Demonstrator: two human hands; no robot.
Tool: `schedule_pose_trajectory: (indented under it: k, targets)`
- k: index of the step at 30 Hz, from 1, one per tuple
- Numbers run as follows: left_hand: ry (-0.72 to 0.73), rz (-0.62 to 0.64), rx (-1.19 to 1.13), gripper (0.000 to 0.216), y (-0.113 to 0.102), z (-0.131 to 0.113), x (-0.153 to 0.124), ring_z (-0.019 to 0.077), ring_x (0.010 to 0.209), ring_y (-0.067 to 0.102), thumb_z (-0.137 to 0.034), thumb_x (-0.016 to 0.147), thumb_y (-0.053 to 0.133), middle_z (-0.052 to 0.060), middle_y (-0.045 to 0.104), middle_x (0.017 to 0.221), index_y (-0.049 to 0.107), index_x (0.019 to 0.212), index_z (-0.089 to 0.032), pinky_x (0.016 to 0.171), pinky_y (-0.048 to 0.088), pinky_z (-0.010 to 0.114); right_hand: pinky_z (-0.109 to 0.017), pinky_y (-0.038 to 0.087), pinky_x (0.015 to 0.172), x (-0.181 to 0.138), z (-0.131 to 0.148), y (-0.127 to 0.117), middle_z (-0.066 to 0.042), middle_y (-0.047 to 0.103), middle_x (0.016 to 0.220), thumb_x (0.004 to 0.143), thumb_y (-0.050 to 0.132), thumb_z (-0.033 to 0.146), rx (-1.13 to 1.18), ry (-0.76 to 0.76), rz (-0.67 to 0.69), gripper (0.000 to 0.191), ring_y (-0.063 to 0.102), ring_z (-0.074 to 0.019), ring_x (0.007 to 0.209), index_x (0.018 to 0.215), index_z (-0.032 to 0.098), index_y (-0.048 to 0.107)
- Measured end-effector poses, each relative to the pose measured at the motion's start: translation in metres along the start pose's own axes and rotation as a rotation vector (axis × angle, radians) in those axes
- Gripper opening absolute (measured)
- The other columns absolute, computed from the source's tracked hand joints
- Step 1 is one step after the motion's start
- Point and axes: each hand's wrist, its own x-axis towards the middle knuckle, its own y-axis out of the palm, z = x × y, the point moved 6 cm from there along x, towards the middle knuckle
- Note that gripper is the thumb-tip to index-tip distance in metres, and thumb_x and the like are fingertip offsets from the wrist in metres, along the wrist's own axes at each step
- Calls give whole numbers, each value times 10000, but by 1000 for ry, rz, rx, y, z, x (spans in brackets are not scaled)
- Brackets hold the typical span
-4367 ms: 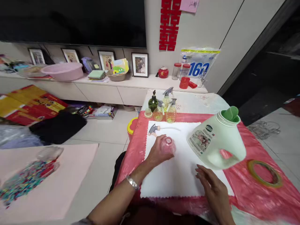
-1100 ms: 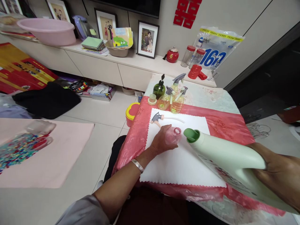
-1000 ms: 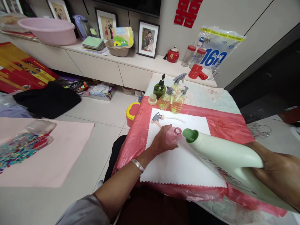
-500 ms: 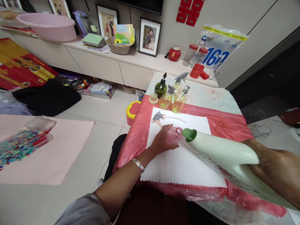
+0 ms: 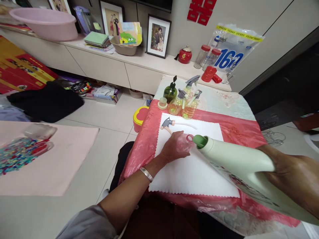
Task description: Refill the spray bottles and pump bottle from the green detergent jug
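My left hand (image 5: 173,147) is wrapped round a small clear pink bottle (image 5: 183,143), its open mouth facing up and to the right. My right hand (image 5: 286,169) grips the handle of a large pale green jug-like detergent bottle (image 5: 236,156), tipped toward the left. Its dark green spout sits close beside the pink bottle's mouth; I cannot make out any liquid between them. A grey and peach spray head (image 5: 168,123) with a clear tube lies on the white scalloped mat (image 5: 194,179), just beyond my left hand.
Behind the mat stand yellowish spray bottles (image 5: 189,108), a green pump bottle (image 5: 170,93) and a pale cap (image 5: 162,103). Red plastic sheeting (image 5: 142,149) covers part of the table. On the left, a pink surface (image 5: 74,156) holds colourful beads (image 5: 17,154). A cabinet (image 5: 142,71) runs along the wall.
The view has shifted slightly. Both hands keep their grips, and the spout stays next to the pink bottle's mouth.
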Motion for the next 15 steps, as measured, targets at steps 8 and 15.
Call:
schedule_pose_trajectory:
  k: [8, 15]
  targets:
    - [9, -10, 0, 1050, 1, 1, -1, 372, 1297, 546, -387, 517, 928, 163, 508, 1404, 394, 1401, -200, 1100, 496, 527, -344, 379, 527, -1, -5, 2, -20, 677, 720, 764, 488, 374, -90, 58, 211, 300, 633, -262, 617, 1050, 349, 575]
    - [29, -6, -7, 1057, 1, 2, 0, 380, 1314, 532, -430, 514, 924, 168, 506, 1396, 396, 1399, -195, 1104, 489, 539, -336, 375, 532, 0, -5, 2, -17, 677, 732, 807, 484, 336, -128, 54, 210, 321, 638, -266, 631, 1118, 357, 562]
